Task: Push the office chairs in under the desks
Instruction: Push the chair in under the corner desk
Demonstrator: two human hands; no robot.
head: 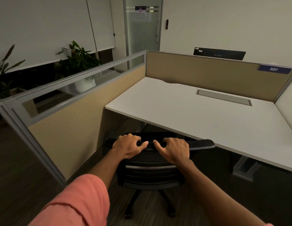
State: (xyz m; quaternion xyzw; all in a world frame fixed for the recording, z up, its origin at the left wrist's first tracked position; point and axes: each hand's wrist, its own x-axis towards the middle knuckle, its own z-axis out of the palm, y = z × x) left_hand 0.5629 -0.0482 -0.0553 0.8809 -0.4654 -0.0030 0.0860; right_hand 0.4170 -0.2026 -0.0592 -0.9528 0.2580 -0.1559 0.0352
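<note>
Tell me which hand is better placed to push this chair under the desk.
Neither clearly: left hand and right hand both grip the chair backrest's top edge near its centre, facing the desk. Push with both.

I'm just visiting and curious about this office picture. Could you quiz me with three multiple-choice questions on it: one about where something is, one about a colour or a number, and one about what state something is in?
1. Where are the person's hands?
A. On top of the chair's backrest
B. Flat on the desk
C. On the glass door

2. What number is on the blue sign?
A. 112
B. 307
C. 450

3. How does the chair stand?
A. Tipped over on the floor
B. Upright, backrest at the desk edge
C. Lifted onto the desk

Answers:
1 A: the left hand and right hand grip the top of the backrest.
2 B: the blue sign reads 307.
3 B: the chair is upright on its wheels against the desk.
</note>
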